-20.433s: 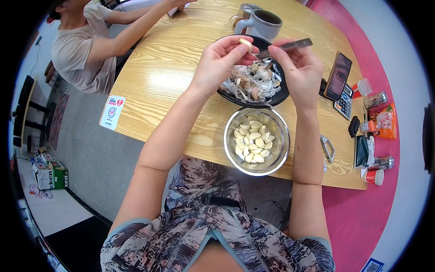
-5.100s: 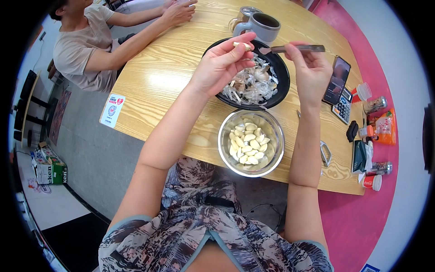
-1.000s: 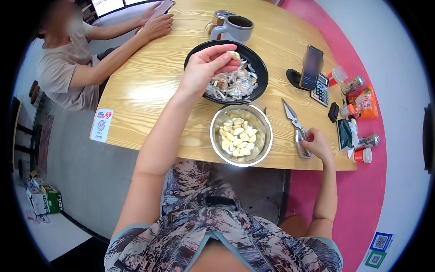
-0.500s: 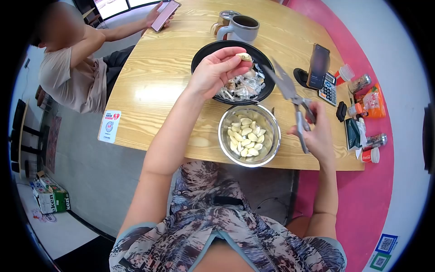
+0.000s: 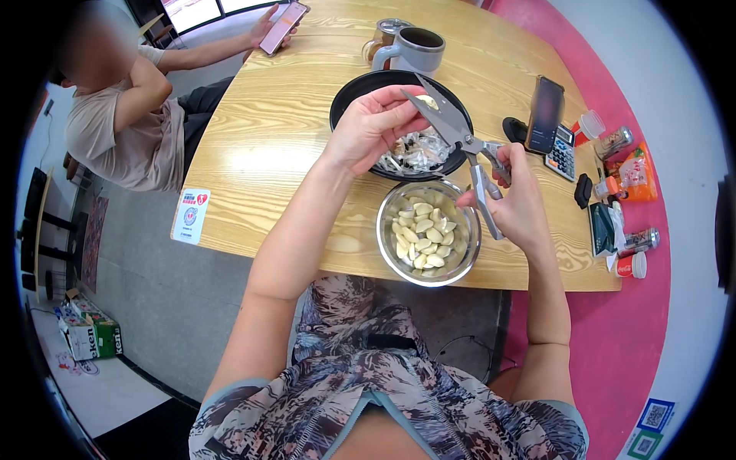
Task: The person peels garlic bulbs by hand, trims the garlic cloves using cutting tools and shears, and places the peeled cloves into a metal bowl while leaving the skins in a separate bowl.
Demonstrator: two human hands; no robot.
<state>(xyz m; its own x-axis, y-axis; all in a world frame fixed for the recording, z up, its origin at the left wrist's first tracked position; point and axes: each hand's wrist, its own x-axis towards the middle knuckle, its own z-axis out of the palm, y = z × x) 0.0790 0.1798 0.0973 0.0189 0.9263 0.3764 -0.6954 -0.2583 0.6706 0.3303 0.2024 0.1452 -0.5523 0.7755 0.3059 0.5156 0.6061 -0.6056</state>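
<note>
Pinched in the fingers of my left hand (image 5: 376,126) is a garlic clove (image 5: 426,102), held above a black bowl (image 5: 343,97) of garlic skins (image 5: 418,151). My right hand (image 5: 523,201) grips the handles of a pair of scissors (image 5: 469,143). Their parted blades lie at the clove, partly overlapping it and my left fingertips; whether they touch it I cannot tell. Below the hands, near the table edge, a steel bowl (image 5: 387,257) holds several peeled garlic cloves (image 5: 423,234).
Behind the black bowl stand a grey mug (image 5: 420,52) and a glass jar (image 5: 387,32). On the right are a phone on a stand (image 5: 544,115), a calculator (image 5: 562,153), jars and an orange packet (image 5: 636,175). A seated person (image 5: 126,130) at the left holds a phone (image 5: 283,28).
My right hand has brought the scissors left and up to the clove. The left hand keeps its pinch near the same place. The whole view has shifted slightly.
</note>
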